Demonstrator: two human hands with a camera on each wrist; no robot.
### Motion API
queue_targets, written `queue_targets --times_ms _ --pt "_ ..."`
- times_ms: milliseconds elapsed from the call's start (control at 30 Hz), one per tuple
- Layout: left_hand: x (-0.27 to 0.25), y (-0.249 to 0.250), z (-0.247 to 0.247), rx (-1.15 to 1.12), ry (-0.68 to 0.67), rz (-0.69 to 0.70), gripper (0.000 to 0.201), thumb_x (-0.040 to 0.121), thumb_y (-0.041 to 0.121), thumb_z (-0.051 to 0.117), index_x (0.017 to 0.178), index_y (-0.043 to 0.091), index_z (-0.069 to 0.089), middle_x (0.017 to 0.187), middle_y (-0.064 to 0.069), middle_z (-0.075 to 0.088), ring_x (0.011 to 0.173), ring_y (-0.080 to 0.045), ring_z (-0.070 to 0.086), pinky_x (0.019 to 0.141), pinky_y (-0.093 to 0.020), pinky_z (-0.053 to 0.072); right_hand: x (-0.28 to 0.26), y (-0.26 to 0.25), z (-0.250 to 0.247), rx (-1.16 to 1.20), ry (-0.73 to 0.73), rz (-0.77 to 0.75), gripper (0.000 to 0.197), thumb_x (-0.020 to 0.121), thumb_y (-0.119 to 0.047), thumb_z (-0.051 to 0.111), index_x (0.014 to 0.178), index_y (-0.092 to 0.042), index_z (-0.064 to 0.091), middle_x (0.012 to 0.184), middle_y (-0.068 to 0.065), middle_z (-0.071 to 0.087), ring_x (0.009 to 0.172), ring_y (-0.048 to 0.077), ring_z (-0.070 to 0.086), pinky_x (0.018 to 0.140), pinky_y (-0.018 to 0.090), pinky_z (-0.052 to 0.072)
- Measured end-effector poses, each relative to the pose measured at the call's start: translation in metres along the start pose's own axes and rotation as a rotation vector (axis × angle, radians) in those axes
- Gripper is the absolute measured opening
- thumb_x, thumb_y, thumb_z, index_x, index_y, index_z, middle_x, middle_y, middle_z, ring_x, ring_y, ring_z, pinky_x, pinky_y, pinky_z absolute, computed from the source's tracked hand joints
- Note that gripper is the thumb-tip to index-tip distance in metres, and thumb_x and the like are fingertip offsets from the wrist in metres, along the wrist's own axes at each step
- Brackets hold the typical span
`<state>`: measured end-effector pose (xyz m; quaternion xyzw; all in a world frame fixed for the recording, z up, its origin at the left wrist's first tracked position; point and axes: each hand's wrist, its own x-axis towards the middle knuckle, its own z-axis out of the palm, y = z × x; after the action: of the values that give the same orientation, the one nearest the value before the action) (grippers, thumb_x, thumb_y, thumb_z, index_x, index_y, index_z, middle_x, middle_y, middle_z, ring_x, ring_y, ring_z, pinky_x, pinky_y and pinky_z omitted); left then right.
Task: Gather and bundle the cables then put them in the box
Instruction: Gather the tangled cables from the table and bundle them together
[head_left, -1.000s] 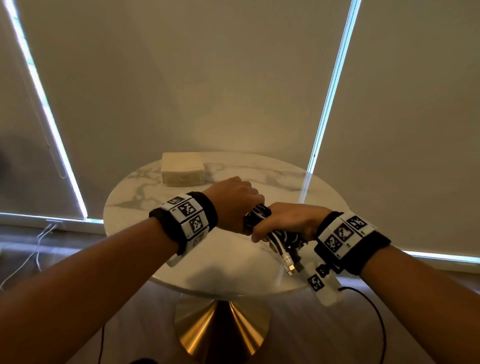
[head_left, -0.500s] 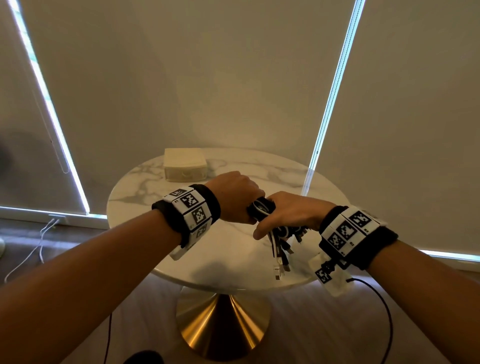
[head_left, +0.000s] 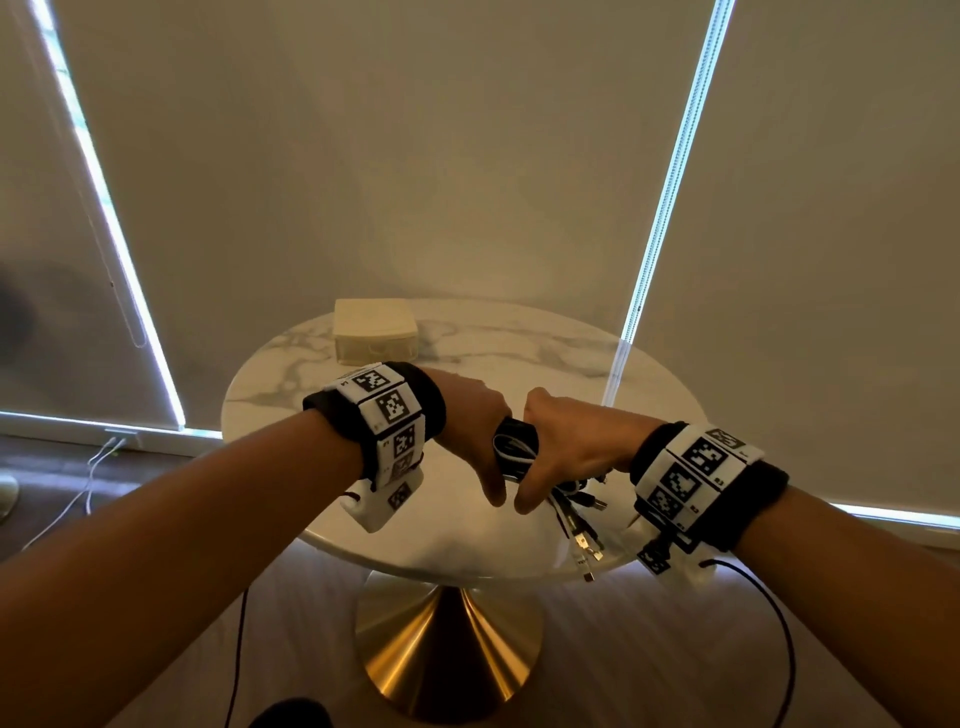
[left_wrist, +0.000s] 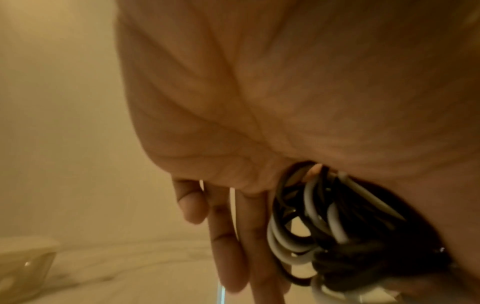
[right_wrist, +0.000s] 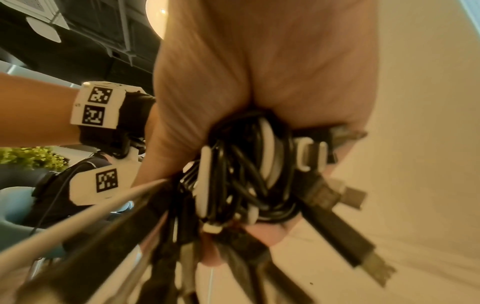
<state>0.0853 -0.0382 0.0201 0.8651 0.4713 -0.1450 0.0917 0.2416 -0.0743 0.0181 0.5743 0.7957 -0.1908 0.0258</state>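
A coiled bundle of black and white cables (head_left: 514, 447) hangs just above the round marble table (head_left: 545, 358). My left hand (head_left: 475, 441) grips its left side, thumb pointing down. My right hand (head_left: 566, 447) wraps the right side, with its fingers hidden behind the coil. Loose plug ends (head_left: 584, 540) dangle below the right hand, over the table's near edge. The left wrist view shows the loops (left_wrist: 298, 226) between thumb and fingers. In the right wrist view the coil (right_wrist: 246, 174) fills the fist, plugs fanning out. A cream box (head_left: 375, 327) sits at the table's far left.
The table stands on a gold cone pedestal (head_left: 447, 639). Pale roller blinds close off the back, with bright gaps between them. A white cord (head_left: 93, 467) trails on the floor at left. Thin black wires hang from both wristbands.
Both hands have drawn closer to me and turned thumbs down around the coil. The loose plug ends have swung lower and to the right.
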Motion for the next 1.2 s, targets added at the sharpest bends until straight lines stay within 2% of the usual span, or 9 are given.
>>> queue_targets --times_ms 133,233,467,567,667,800,1033,1133,1200 --pt "-0.006 0.0 -0.001 -0.142 -0.114 -0.008 0.058 0.063 0.061 0.081 0.11 0.03 0.068 0.1 0.01 0.07 0.095 -0.008 0.061 0.095 -0.032 0.047 -0.001 -0.004 0.004 -0.098 0.001 -0.057 0.087 0.066 -0.035 0.093 0.126 -0.016 0.033 0.101 0.004 0.064 0.083 0.019 0.069 0.069 0.032 0.063" --pt "-0.008 -0.001 0.0 -0.173 -0.151 0.001 0.049 0.066 0.058 0.08 0.104 0.028 0.071 0.097 0.009 0.071 0.095 -0.009 0.061 0.095 -0.03 0.047 0.0 -0.007 0.006 -0.136 0.027 -0.09 0.085 0.069 -0.032 0.092 0.126 -0.019 0.031 0.1 0.003 0.063 0.081 0.018 0.069 0.069 0.031 0.063" --pt "-0.008 -0.004 0.006 -0.152 0.018 0.002 0.035 0.074 0.05 0.077 0.103 0.031 0.07 0.089 0.009 0.072 0.087 -0.009 0.065 0.089 -0.031 0.052 0.005 -0.007 0.003 -0.17 0.066 -0.099 0.078 0.069 -0.031 0.091 0.12 -0.019 0.033 0.098 0.002 0.062 0.078 0.018 0.068 0.066 0.03 0.061" --pt "-0.009 -0.005 0.008 -0.182 0.09 0.027 0.031 0.076 0.049 0.074 0.1 0.03 0.07 0.086 0.01 0.071 0.083 -0.009 0.065 0.083 -0.029 0.053 0.007 -0.006 -0.001 -0.162 0.054 -0.082 0.071 0.068 -0.034 0.092 0.117 -0.015 0.044 0.097 0.002 0.066 0.077 0.018 0.071 0.067 0.033 0.063" --pt "-0.01 -0.004 0.009 -0.115 0.179 0.055 0.026 0.078 0.051 0.071 0.095 0.032 0.068 0.082 0.011 0.068 0.077 -0.01 0.063 0.073 -0.026 0.052 0.013 -0.001 -0.006 -0.166 -0.013 -0.073 0.05 0.065 -0.04 0.092 0.105 -0.019 0.069 0.089 -0.001 0.075 0.078 0.016 0.073 0.078 0.04 0.063" --pt "-0.014 -0.002 0.007 -0.033 0.29 0.093 0.029 0.078 0.056 0.067 0.091 0.03 0.07 0.077 0.009 0.068 0.071 -0.012 0.063 0.072 -0.032 0.057 0.014 0.006 -0.016 -0.028 -0.149 -0.074 0.028 0.066 -0.04 0.091 0.085 -0.025 0.077 0.085 -0.003 0.078 0.083 0.017 0.074 0.085 0.038 0.061" --pt "-0.014 -0.001 0.0 0.036 0.38 0.161 0.025 0.081 0.057 0.06 0.08 0.032 0.063 0.073 0.009 0.065 0.066 -0.011 0.06 0.066 -0.031 0.054 0.012 0.017 -0.036 0.238 -0.464 -0.05 0.042 0.078 -0.035 0.084 0.113 -0.013 0.076 0.118 0.01 0.075 0.113 0.031 0.069 0.106 0.044 0.05" --pt "-0.016 -0.003 -0.006 0.045 0.391 0.179 0.023 0.08 0.057 0.058 0.074 0.036 0.057 0.075 0.01 0.064 0.069 -0.01 0.059 0.067 -0.029 0.052 0.011 0.025 -0.034 0.399 -0.523 -0.083 0.041 0.084 -0.022 0.079 0.116 0.0 0.068 0.125 0.016 0.071 0.105 0.025 0.07 0.094 0.038 0.052" --pt "-0.016 -0.005 -0.009 0.05 0.377 0.182 0.023 0.078 0.059 0.056 0.072 0.037 0.055 0.076 0.011 0.064 0.071 -0.01 0.059 0.069 -0.029 0.052 0.01 0.026 -0.03 0.479 -0.526 -0.087 0.028 0.084 -0.017 0.078 0.105 -0.002 0.068 0.118 0.02 0.072 0.101 0.025 0.072 0.085 0.035 0.054"
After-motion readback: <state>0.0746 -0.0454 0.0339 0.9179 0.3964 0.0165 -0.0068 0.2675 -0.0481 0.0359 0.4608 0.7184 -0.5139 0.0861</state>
